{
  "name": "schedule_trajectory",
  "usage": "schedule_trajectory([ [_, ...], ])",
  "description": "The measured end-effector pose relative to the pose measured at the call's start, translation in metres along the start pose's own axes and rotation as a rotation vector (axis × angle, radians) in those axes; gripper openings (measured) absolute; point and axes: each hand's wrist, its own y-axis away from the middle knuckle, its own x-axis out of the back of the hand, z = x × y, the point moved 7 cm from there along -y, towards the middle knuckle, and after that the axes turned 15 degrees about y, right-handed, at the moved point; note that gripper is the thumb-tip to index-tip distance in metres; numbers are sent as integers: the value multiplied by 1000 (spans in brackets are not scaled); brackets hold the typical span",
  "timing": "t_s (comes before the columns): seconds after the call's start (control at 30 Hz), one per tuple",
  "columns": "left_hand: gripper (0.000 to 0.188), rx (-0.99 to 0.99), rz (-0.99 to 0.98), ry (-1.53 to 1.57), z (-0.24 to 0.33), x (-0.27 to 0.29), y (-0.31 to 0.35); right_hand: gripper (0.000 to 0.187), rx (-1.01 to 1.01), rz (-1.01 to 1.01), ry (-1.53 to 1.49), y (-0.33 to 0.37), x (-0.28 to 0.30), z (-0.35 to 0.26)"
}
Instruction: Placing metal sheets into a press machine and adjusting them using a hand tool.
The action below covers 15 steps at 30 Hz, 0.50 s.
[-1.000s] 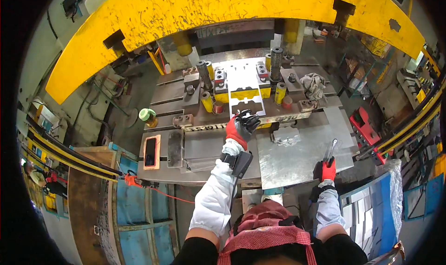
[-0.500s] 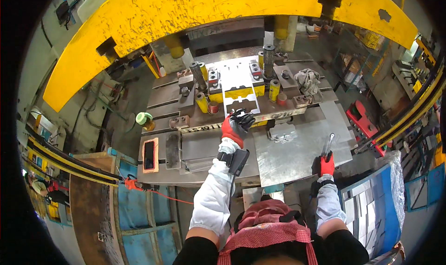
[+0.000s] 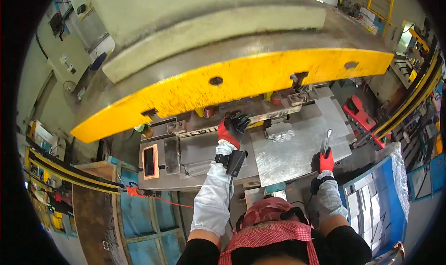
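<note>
My left hand (image 3: 233, 128), in a red and black glove, is at the front edge of the lower die (image 3: 209, 127), just under the yellow press ram (image 3: 232, 81). Its dark fingers look stretched out and apart, with nothing visible in them. My right hand (image 3: 324, 162), also gloved, is closed around a slim, wrench-like metal tool (image 3: 328, 137) with a rounded end that points away from me. That hand rests over the right edge of a flat metal sheet (image 3: 283, 158). Small cut metal pieces (image 3: 280, 132) lie on the sheet's far part. The ram hides most of the die.
A phone (image 3: 149, 161) in a tan tray lies left on the press table, near stacked metal sheets (image 3: 200, 156). Blue-framed racking (image 3: 139, 214) stands at lower left. At right are a red metal stand (image 3: 360, 114) and a blue bin (image 3: 378, 204) of flat pieces.
The yellow ram has come down toward me and now covers the die posts and the bright sheet part. Both hands stay in nearly the same places; the right still grips the wrench-like tool.
</note>
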Motion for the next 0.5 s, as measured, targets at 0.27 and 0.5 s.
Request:
schedule_trajectory([
  [0.27, 45, -17, 87, 47, 2, 3, 5, 65, -12, -13, 18, 8, 8, -13],
  [0.5, 41, 13, -1, -14, 2, 12, -4, 64, -23, -20, -3, 2, 2, -2],
])
